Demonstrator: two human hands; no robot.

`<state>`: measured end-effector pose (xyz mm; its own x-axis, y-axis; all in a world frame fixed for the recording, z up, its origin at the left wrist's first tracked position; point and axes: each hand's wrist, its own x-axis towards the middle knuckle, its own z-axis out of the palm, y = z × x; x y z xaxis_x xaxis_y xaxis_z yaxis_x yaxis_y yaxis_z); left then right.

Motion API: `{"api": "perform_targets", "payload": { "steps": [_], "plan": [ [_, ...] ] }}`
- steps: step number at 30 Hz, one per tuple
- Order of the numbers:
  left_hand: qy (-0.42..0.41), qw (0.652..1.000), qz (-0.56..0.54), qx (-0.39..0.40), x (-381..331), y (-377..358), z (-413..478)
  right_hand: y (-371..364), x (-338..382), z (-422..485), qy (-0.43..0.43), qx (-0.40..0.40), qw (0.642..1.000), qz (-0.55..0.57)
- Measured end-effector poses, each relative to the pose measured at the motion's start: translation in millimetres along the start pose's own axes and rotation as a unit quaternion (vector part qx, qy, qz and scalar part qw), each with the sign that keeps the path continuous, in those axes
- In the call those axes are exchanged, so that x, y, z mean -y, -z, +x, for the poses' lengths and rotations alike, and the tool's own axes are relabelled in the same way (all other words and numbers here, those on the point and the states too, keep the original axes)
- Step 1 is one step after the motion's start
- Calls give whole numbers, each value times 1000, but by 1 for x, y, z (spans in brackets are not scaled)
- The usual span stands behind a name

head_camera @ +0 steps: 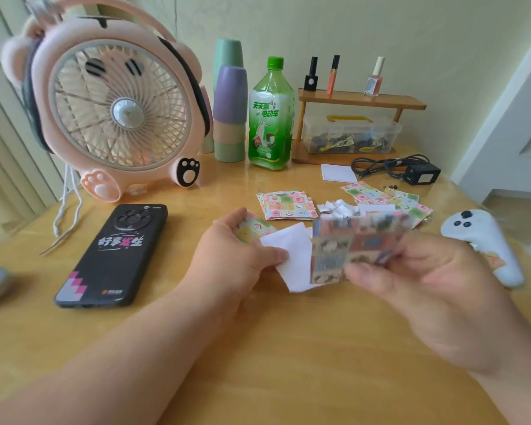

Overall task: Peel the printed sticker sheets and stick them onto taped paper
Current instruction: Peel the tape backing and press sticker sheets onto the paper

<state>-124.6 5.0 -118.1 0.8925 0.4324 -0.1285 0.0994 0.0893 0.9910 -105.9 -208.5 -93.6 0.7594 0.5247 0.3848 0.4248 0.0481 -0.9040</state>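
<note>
The left hand [236, 259] pinches a small white paper piece [295, 259] with its thumb on top. Its curled fingers also hold a pastel checked sticker sheet [252, 230] under it. The right hand [426, 289] grips a printed sticker sheet with dark pictures [347, 240] between thumb and fingers. This sheet is blurred, and its left edge overlaps the white paper piece.

Behind the hands, a small pile of pastel sticker sheets [288, 205] lies flat on the yellow wooden table [258, 348]. Torn white paper scraps [337, 207] lie just beside the pile.

At the back, a clear plastic box with a yellow handle [350, 133] stands under a small wooden shelf [362, 99]. The box holds many small dark pieces, too small to name. Three nail polish bottles [334, 73] stand upright on the shelf. Left of it stands a green plastic drink bottle [269, 118] with its cap on; how full it is I cannot tell. Beside the bottle, pastel plastic cups [230, 111] are stacked upside down, one over another.
</note>
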Motion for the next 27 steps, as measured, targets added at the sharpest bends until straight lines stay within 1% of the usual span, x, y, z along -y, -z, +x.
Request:
{"api": "perform_targets", "payload": {
  "steps": [2,3,5,7,11,13,15,18,20,22,24,27],
  "plan": [
    [-2,999,-12,30,1,-1,-1,1,-8,3,-89,-30,996,6],
    [-5,999,-22,47,3,-1,-1,1,-11,4,-127,-33,991,12],
    [-13,996,-35,81,6,-3,-2,0,-14,6,-182,-27,981,67],
    [-26,995,-24,94,8,-4,0,-2,-14,7,-211,-22,970,117],
    [-48,997,9,66,10,-4,2,-4,-20,5,-242,-22,963,115],
    [-54,997,15,45,7,-3,1,-2,-22,6,-244,-31,964,103],
    [-56,998,-3,-4,2,-1,-1,1,-21,8,-238,-54,966,87],
    [-70,992,-43,-94,-8,6,0,4,-22,11,-227,-90,969,32],
    [-77,988,-58,-122,-12,11,0,1,-23,16,-222,-100,970,4],
    [-70,989,-60,-113,-11,11,-2,-7,-22,21,-211,-97,972,-41],
    [-63,993,-69,-69,-10,7,-8,-14,-20,25,-189,-96,970,-117],
    [-81,995,-62,-9,-12,3,-14,-13,-19,24,-155,-134,961,-186]
  ]
}}
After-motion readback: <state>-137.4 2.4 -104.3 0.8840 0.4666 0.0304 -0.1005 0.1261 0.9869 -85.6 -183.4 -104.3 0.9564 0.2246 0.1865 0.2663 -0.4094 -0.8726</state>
